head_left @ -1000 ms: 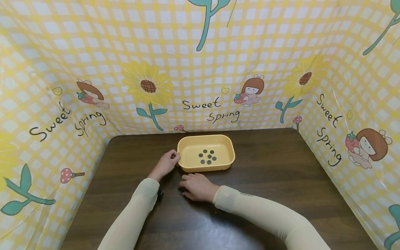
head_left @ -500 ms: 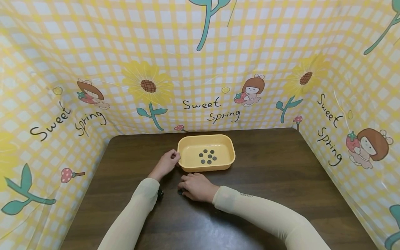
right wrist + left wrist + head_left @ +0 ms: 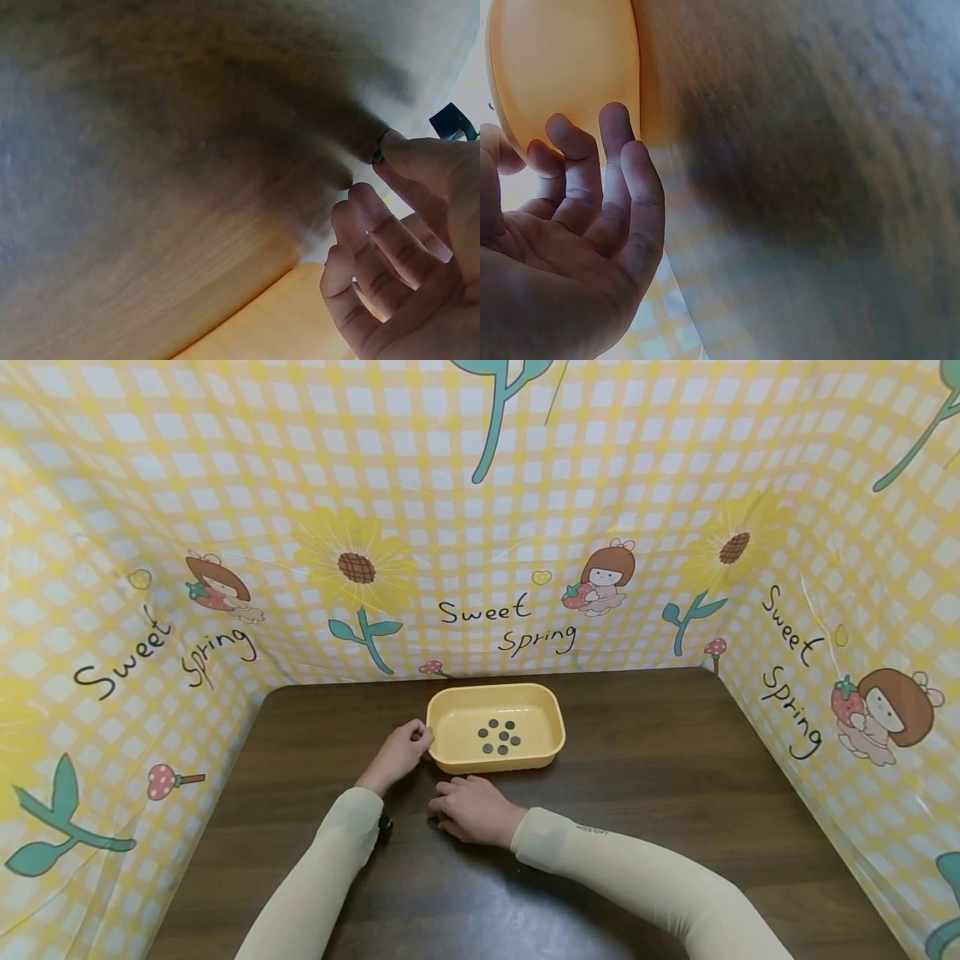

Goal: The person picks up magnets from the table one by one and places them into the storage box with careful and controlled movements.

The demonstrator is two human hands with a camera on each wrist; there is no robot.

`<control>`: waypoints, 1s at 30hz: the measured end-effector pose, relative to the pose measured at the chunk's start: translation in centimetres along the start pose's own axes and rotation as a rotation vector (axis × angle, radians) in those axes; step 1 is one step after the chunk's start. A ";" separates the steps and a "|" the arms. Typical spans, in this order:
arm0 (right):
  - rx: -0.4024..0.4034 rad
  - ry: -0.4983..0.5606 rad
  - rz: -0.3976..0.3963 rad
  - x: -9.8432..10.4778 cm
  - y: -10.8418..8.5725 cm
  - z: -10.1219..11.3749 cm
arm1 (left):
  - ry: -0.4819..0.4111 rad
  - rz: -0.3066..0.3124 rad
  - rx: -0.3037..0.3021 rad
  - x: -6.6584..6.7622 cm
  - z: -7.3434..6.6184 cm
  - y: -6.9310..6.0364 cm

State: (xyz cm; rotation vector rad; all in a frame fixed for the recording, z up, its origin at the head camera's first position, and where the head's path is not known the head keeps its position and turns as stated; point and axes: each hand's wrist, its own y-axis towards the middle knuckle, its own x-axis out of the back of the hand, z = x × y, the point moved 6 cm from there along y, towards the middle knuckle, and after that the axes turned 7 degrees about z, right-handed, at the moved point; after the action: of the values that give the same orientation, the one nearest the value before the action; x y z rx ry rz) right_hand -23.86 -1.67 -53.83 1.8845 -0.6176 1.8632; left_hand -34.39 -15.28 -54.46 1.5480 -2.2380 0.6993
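Observation:
A yellow plastic basin (image 3: 457, 752) stands near the back of the table, with several dark grey coins (image 3: 503, 737) lying flat on its floor. At its left end my left hand (image 3: 400, 753) holds the rim between thumb and index finger. In the left wrist view the other fingers (image 3: 615, 124) lie loosely bent by the basin's outer wall (image 3: 570, 60). In front of the basin, low over the table, is my right hand (image 3: 476, 810). Its thumb and index finger pinch a dark coin (image 3: 377, 152), seen nearly edge-on in the right wrist view; the other fingers are bent.
The dark brown wooden table (image 3: 637, 793) carries the basin. A yellow-and-white checked cloth (image 3: 480, 527) printed with flowers and figures hangs behind it and on both sides. On the left wrist is a small black device (image 3: 385, 827).
The coin at my right fingertips has tilted slightly and shows less of its face. Both hands, the basin and the coins inside stay in place.

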 end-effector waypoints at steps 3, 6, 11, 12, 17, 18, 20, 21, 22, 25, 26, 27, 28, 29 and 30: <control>-0.004 0.018 0.008 0.0 -0.1 -0.1 | 0.004 0.001 -0.001 0.0 0.0 0.0; -0.009 0.040 0.011 0.1 -0.2 -0.2 | 0.006 0.002 -0.002 0.0 0.0 0.0; -0.016 0.071 0.017 0.1 -0.4 -0.4 | 0.004 -0.005 0.000 0.0 -0.1 0.0; -0.018 0.075 0.018 0.1 -0.4 -0.4 | 0.003 -0.006 -0.001 0.0 -0.2 0.0; -0.026 0.088 0.021 0.0 -0.6 -0.6 | 0.003 -0.008 -0.005 0.0 -0.2 0.0; -0.029 0.089 0.022 0.0 -0.7 -0.7 | 0.003 -0.008 -0.006 0.0 -0.2 0.0; -0.032 0.097 0.023 -0.1 -0.9 -0.8 | 0.003 -0.007 -0.006 0.0 -0.2 0.0; -0.033 0.101 0.023 -0.2 -0.9 -0.9 | 0.001 -0.007 -0.006 0.0 -0.2 0.0; -0.035 0.110 0.024 -0.2 -1.0 -0.9 | 0.001 -0.007 -0.007 0.0 -0.1 0.0; -0.039 0.143 0.026 -0.3 -1.3 -1.1 | -0.001 -0.004 -0.004 0.0 0.0 0.1; -0.039 0.153 0.024 -0.3 -1.4 -1.1 | -0.002 -0.004 -0.003 0.0 0.0 0.1; -0.041 0.162 0.021 -0.2 -1.5 -1.1 | -0.002 -0.004 -0.003 0.0 0.0 0.1; -0.043 0.172 0.020 -0.2 -1.6 -1.2 | -0.003 -0.004 -0.002 0.0 0.0 0.1; -0.045 0.177 0.017 -0.2 -1.7 -1.2 | -0.003 -0.005 0.000 0.0 0.0 0.1; -0.047 0.183 0.016 -0.1 -1.8 -1.2 | -0.005 -0.004 0.002 -0.1 0.1 0.1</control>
State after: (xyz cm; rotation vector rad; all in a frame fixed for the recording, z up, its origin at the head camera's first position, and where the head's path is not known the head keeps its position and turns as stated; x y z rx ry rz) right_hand -23.83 0.48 -53.93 1.6613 -0.6116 1.9854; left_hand -34.45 -15.24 -54.55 1.5565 -2.2372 0.6972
